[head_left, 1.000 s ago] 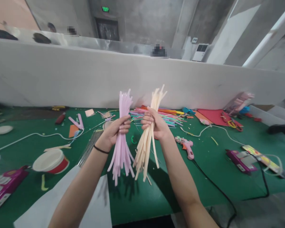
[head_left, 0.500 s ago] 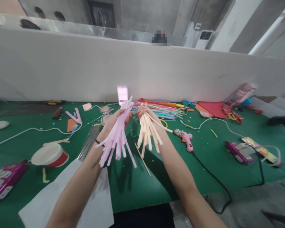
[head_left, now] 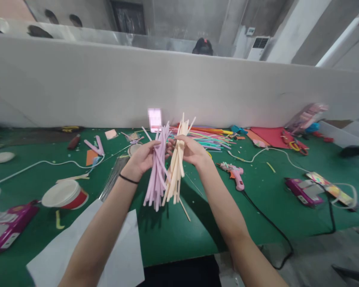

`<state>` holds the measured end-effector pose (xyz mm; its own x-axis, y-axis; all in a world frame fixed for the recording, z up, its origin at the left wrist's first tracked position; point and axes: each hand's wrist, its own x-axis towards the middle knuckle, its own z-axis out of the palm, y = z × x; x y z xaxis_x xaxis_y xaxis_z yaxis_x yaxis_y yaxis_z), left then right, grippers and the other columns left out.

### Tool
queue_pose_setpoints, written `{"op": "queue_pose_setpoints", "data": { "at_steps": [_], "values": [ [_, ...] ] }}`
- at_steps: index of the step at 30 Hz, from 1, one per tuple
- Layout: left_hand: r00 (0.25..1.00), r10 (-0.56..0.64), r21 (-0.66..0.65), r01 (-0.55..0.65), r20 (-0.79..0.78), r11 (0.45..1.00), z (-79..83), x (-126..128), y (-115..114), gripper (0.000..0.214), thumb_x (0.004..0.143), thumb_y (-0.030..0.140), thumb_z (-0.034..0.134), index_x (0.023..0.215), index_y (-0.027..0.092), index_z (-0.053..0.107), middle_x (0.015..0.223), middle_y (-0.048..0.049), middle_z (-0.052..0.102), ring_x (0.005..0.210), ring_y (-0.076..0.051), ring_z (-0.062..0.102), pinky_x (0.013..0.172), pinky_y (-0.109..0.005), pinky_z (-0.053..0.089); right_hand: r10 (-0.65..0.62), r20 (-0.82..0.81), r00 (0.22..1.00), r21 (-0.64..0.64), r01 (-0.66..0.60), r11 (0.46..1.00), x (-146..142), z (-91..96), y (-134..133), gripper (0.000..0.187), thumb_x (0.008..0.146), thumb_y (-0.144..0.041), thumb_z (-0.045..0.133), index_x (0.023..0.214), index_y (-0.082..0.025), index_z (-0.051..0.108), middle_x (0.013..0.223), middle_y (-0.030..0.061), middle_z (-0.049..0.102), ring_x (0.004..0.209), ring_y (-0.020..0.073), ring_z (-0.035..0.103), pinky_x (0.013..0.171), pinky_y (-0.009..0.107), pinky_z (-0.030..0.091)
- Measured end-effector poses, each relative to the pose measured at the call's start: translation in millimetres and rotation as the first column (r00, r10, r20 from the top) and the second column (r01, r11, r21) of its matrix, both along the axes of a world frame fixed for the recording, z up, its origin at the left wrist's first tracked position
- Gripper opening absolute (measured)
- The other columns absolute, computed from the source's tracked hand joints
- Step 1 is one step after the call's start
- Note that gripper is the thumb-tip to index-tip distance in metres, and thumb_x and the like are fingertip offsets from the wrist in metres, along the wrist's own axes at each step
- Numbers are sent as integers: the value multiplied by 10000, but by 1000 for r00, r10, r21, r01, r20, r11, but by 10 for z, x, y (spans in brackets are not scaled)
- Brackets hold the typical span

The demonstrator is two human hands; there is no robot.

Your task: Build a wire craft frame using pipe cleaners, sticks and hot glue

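Observation:
My left hand is closed round a bundle of lilac pipe cleaners, whose ends fan out below the grip and poke up above it. In my right hand I grip a bundle of cream pipe cleaners, tilted with its lower ends toward the left. The two bundles hang side by side over the table, their lower parts close together or touching. Some of my fingers are hidden behind the stems. One loose thin stick lies on the green table beneath them.
Behind my hands lie several coloured pipe cleaners and a propped phone. A pink glue gun with a black cord lies right. Left are a paper cup, white paper and thin wires. A white partition bounds the back.
Both bundles have come closer together and hang more upright. The cream stems now stick up well above my right hand and slant left below, where they fanned out to the right before.

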<state>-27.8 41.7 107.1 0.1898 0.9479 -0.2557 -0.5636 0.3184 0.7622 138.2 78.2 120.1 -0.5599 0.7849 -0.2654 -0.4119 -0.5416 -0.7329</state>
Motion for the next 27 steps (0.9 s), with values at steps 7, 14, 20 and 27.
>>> {"op": "queue_pose_setpoints", "data": {
  "at_steps": [7,14,20,27],
  "values": [
    [991,67,115,-54,-115,992,-75,-18,4,271,728,-46,649,961,85,695,907,-110,748,727,-181,714,591,-250,617,-99,398,912,389,-70,918,104,14,200,131,851,-229,613,960,-155,613,756,26,670,567,99,590,505,199,510],
    [967,205,147,-183,-154,972,-31,-90,25,196,730,-30,671,894,73,701,852,-89,746,641,-115,678,582,-190,596,-543,836,82,460,-644,612,409,214,898,207,817,-202,670,998,-106,696,1030,141,722,981,234,661,840,277,480],
    [940,317,158,-297,-125,942,-113,-126,73,186,702,20,717,846,109,641,720,-11,691,510,-80,606,436,-168,522,-626,744,-236,337,-676,655,595,103,1203,231,887,-310,634,978,-112,710,1096,175,706,1117,289,618,990,407,414],
    [972,212,101,-202,-100,974,-136,-99,67,179,742,158,733,778,128,560,564,63,523,356,-22,407,302,-124,311,-731,603,-319,374,-697,612,421,-101,1416,322,955,-260,507,1177,-68,640,1298,237,581,1325,349,431,1105,530,234]
  ]
}}
